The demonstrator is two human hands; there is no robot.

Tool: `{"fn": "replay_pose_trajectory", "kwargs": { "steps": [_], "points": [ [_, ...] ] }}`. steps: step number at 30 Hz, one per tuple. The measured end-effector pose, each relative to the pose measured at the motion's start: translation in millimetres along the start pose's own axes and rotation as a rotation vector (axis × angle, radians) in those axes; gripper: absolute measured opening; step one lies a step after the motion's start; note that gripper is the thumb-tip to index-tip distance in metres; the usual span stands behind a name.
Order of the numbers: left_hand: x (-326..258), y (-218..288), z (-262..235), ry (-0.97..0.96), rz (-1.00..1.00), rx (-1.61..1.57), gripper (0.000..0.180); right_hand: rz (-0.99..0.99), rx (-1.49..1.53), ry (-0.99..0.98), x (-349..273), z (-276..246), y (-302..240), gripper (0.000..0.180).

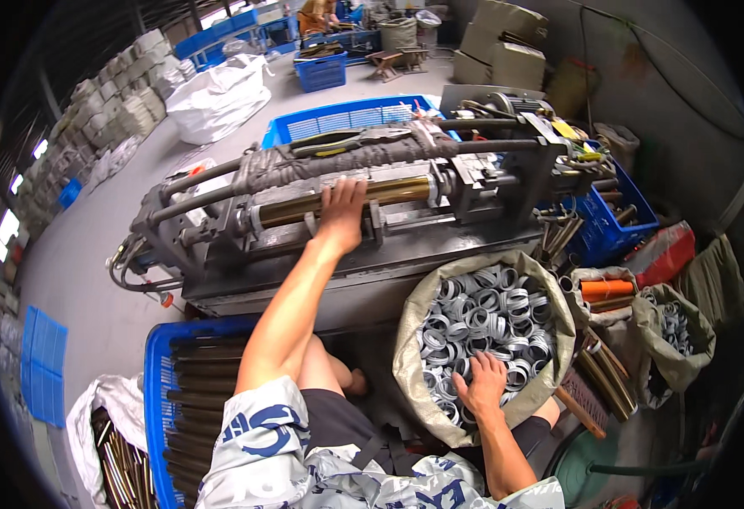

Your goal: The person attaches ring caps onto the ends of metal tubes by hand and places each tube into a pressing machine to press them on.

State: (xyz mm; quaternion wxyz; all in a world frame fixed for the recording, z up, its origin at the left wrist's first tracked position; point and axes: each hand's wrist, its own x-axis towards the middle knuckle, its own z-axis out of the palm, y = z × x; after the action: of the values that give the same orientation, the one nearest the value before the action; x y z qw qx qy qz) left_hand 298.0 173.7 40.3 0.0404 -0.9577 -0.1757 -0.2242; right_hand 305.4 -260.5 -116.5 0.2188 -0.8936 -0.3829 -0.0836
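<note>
A shiny bronze-coloured metal tube (393, 192) lies lengthwise in a dark bench machine (507, 199), with a light ring at each end. My left hand (343, 214) is closed over the middle of this tube, its fingers reaching across the top; the thumb is hidden. To the right, a wide woven sack (409, 356) with a rolled rim is full of grey ring-shaped fittings (482, 310). My right hand (483, 386) rests on the near part of the heap, fingers apart, with nothing visibly held.
A blue crate (158, 399) of similar tubes stands at my left, beside a white sack (105, 394) of thinner ones. Right of the ring sack are more sacks, loose tubes and another blue crate (596, 229). A person (314, 15) works far back.
</note>
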Motion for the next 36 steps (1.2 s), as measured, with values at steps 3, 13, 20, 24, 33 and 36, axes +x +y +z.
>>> {"fn": "replay_pose_trajectory", "kwargs": {
  "steps": [3,13,20,24,33,36],
  "points": [
    [-12,1,2,0.076,0.026,0.01,0.089,-0.009,0.015,-0.005,-2,0,0,0.051],
    [-27,6,-7,0.077,-0.001,-0.03,0.081,-0.037,0.029,0.001,-3,5,5,0.047],
    [-21,7,-13,-0.036,-0.065,-0.15,0.089,-0.085,0.049,0.046,-9,13,12,0.037],
    [-50,38,-22,0.169,-0.155,-0.516,0.081,-0.117,0.103,-0.062,-6,16,14,0.028],
    [-310,25,-39,0.307,-0.855,-0.919,0.037,-0.017,0.362,-0.258,34,-68,-53,0.026],
    [-389,-22,-66,0.376,-0.936,-0.947,0.047,-0.329,0.431,-0.254,72,-74,-122,0.031]
  ]
}}
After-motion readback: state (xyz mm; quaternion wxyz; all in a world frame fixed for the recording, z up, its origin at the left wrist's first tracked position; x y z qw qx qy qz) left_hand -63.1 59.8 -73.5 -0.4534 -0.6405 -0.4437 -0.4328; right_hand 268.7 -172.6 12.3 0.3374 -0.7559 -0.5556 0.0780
